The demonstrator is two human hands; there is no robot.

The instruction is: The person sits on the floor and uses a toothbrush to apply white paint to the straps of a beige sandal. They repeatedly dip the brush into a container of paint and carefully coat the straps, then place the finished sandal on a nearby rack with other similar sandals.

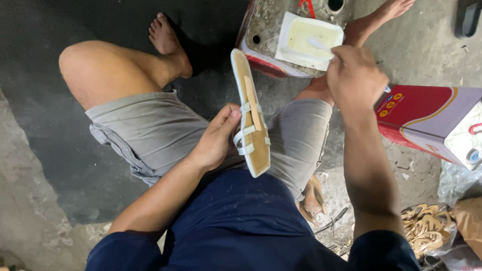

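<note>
At frame centre, your left hand (217, 143) is clamping a light, stiff sandal sole (251, 113) by its edge. Your right hand (354, 75), upper right, is pinching a brush (319, 44) over the glue tray (309, 40).

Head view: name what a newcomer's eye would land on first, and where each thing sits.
At centre, the left hand holds up a sandal sole, white-edged with tan lining and white straps. Up right, the right hand dips a brush into a white tray of pale glue set on a battered tin. At the right edge lies a red and white carton.
</note>
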